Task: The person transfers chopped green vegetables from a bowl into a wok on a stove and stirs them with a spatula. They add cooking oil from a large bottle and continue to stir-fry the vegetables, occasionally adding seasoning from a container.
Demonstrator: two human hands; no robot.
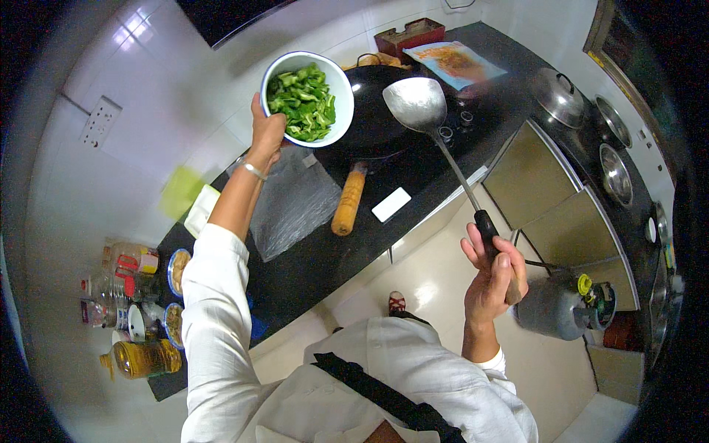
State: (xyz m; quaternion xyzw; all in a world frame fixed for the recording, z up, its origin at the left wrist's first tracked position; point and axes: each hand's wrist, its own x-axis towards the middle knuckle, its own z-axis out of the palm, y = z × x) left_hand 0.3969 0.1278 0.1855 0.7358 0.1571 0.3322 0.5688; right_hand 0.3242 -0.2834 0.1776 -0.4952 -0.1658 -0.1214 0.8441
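Both hands are raised over a black tabletop (310, 273) in a tiled kitchen: the left hand (266, 133) grips the rim of a white bowl (341, 88) heaped with chopped green peppers (304, 102), while the right hand (493, 275) is clasped around the dark grip of a long metal ladle (419, 103). The bowl is held in the air, tilted so its mouth faces the camera, just left of and partly overlapping a black wok (377, 118) that sits on the tabletop with its wooden handle (348, 201) pointing back toward the person. The ladle's long axis runs diagonally from the right hand up and to the left, its shallow scoop poised above the wok's right edge, hollow side up.

Judging by the pose, a clean job here calls for keeping the bowl's lip well over the middle of the wok, and keeping the ladle low and close to catch strays.

A sheet of clear plastic (292, 201) lies left of the wok handle; a bottle of oil (144, 358) and jars stand at the tabletop's far left, and a gas cylinder (557, 304) sits on the floor to the right.
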